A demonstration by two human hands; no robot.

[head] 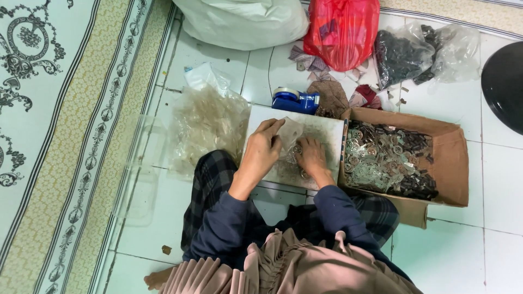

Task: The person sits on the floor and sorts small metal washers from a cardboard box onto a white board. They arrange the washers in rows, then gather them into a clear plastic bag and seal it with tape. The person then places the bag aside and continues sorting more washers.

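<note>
The left hand (264,149) pinches the top edge of a small clear bag (290,133), fingers curled over it, on a pale board (321,128) that rests across the person's knees. The bag lies flat, its long axis running from the near left to the far right, and its far corner points towards the tape dispenser (295,100). The right hand (311,156) is closed loosely over small metal parts (295,154) at the bag's near end; what it grips exactly cannot be told.

One blue tape dispenser stands just beyond the board's far edge. One cardboard box (455,163) lies open to the right, touching the board, heaped with silvery and dark metal pieces too many to count. A pile of clear bags (207,128) lies to the left of the board. Far across the floor are four sacks: one white (245,22), one red (342,30), one clear with dark pieces (400,54) and another clear one (455,51) beside it. A round black thing (504,84) shows at the right edge.

The floor is of white tiles (496,185) with dark joints. A patterned carpet (60,136) in pale green and beige covers the left side. The person sits on the floor in checked trousers and a dark blue top.
</note>
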